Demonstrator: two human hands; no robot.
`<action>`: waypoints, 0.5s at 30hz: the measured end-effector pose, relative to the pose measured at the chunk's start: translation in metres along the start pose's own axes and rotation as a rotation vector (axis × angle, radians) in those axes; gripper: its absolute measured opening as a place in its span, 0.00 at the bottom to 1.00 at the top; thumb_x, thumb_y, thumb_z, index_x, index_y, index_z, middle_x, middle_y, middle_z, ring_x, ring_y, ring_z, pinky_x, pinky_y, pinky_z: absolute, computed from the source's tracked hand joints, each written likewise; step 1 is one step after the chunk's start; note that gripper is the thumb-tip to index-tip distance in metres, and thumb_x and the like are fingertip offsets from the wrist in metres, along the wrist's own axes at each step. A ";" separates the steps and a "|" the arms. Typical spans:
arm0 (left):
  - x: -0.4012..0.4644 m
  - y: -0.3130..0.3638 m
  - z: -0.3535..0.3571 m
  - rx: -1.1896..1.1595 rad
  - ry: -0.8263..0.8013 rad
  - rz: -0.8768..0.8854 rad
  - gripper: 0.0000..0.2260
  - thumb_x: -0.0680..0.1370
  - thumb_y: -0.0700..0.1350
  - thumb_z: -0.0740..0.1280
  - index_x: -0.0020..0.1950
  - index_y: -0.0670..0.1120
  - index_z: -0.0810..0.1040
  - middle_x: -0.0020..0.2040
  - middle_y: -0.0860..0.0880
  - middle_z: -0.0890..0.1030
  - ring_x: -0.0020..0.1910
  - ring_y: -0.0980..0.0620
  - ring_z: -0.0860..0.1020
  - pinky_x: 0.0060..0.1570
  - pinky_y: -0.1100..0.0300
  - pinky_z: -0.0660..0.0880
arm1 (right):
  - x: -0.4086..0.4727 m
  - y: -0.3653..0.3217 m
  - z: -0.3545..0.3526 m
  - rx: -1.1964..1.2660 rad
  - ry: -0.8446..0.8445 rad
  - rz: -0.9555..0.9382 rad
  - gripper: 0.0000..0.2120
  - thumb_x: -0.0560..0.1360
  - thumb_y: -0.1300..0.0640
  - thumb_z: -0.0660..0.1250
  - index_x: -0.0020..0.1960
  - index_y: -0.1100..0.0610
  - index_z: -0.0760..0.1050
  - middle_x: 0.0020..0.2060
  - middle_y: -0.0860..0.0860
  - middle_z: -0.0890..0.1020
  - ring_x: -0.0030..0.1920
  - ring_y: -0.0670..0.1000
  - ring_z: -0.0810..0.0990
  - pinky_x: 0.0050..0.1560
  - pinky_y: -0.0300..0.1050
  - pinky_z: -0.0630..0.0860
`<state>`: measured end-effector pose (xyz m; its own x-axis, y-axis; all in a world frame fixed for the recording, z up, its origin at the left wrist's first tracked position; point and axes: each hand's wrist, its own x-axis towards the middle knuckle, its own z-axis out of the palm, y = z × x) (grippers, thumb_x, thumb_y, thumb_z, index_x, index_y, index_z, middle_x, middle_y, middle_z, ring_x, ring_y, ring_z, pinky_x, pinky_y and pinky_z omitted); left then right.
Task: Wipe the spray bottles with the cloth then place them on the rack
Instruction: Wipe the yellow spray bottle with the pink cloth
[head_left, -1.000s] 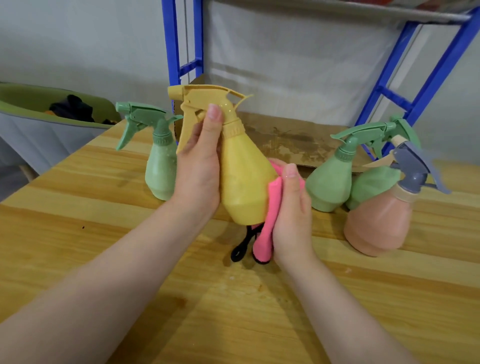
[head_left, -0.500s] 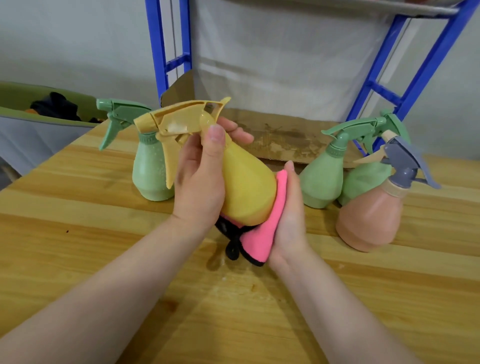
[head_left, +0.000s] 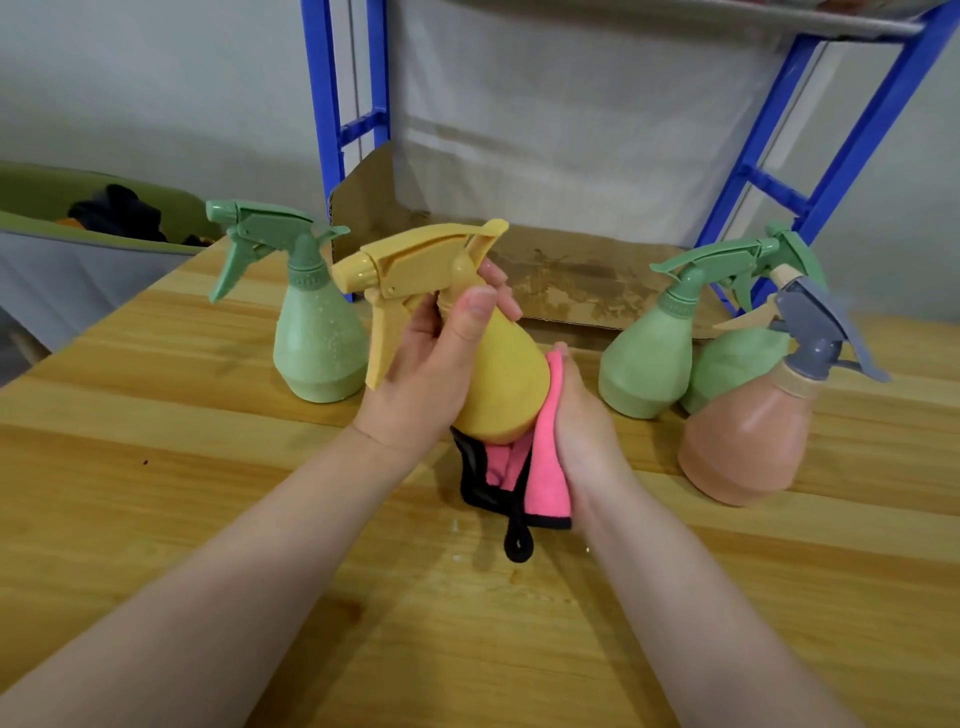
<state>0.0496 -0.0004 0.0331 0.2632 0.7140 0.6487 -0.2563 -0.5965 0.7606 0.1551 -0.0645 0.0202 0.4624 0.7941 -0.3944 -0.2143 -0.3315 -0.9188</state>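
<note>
Yellow spray bottle (head_left: 506, 374) is up off the wooden bench (head_left: 156, 493), tilted so its trigger head points up and to the left. The left hand (head_left: 431, 374) is wrapped around the neck and upper body of it, thumb across the front, fingers curled round the back, so a proper closed grip. The right hand (head_left: 582, 421) is pressing the pink cloth (head_left: 545, 467) flat against the lower right side of the bottle, palm and fingers against the cloth rather than balled up. The cloth has a black edge and a little black loop dangling down toward the bench, and part of it bunches under the bottle's base.

Other bottles are standing on the bench: one green bottle (head_left: 317, 343) just left of the hands, a second green one (head_left: 649, 358) on the right, a third green one (head_left: 737, 358) tucked right behind it, and a peach bottle with a grey trigger (head_left: 748, 436) closest to the right edge. The two green ones and the peach one are bunched up close, looks like touching.

The blue rack (head_left: 343, 130) sits behind the bench, with a piece of brown cardboard (head_left: 561, 280) lying on its lowest level.
</note>
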 end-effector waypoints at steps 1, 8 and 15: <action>0.001 -0.001 -0.001 0.014 -0.018 -0.011 0.10 0.79 0.53 0.56 0.46 0.61 0.78 0.47 0.45 0.79 0.56 0.43 0.78 0.65 0.41 0.70 | 0.001 -0.001 -0.001 -0.046 0.023 -0.011 0.29 0.79 0.31 0.53 0.49 0.54 0.79 0.35 0.54 0.82 0.38 0.55 0.82 0.47 0.50 0.79; 0.003 -0.012 -0.007 0.027 -0.169 -0.037 0.12 0.83 0.46 0.53 0.60 0.45 0.71 0.51 0.43 0.79 0.59 0.52 0.77 0.65 0.58 0.70 | 0.011 -0.006 -0.010 -0.225 0.114 -0.124 0.30 0.79 0.32 0.52 0.42 0.55 0.77 0.39 0.57 0.84 0.43 0.54 0.84 0.51 0.49 0.80; 0.004 -0.010 -0.012 0.020 -0.258 0.050 0.13 0.82 0.46 0.55 0.61 0.60 0.74 0.61 0.46 0.77 0.70 0.47 0.70 0.72 0.51 0.63 | 0.017 -0.009 -0.023 -0.214 0.145 -0.249 0.26 0.80 0.38 0.58 0.39 0.58 0.77 0.32 0.55 0.83 0.28 0.48 0.83 0.27 0.37 0.76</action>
<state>0.0418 0.0124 0.0276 0.4800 0.5681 0.6684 -0.2573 -0.6373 0.7264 0.1850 -0.0601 0.0213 0.5981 0.7887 -0.1426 0.0980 -0.2486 -0.9636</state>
